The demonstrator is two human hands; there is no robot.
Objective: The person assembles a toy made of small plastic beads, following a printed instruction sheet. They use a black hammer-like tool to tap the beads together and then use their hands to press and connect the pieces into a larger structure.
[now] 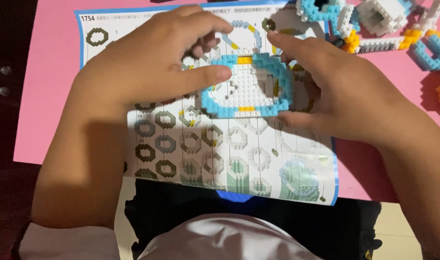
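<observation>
Two hands are working on one small build: a flat, rounded panel of tiny bricks (251, 86), white in the middle with a light-blue rim and yellow accents, held just above an instruction sheet (229, 154) that is lying on a pink surface (51, 72). The left hand (152, 58) is closing on the panel's left edge, thumb pressing along the blue rim and fingers curled over the top. The right hand (335, 91) is gripping the right edge — index finger stretched along the upper rim, thumb tucked under the lower corner. To do this step well, the pinch should probably stay on the rim from both sides, so the thin panel is not bending or shedding bricks, and the pressure is best kept even rather than twisting. Keeping the panel low over the sheet seems wise — a dropped brick would be landing on paper and not rolling off. More brick pieces (388, 29) in blue, white and orange are lying at the far right of the surface, well apart from both hands.
</observation>
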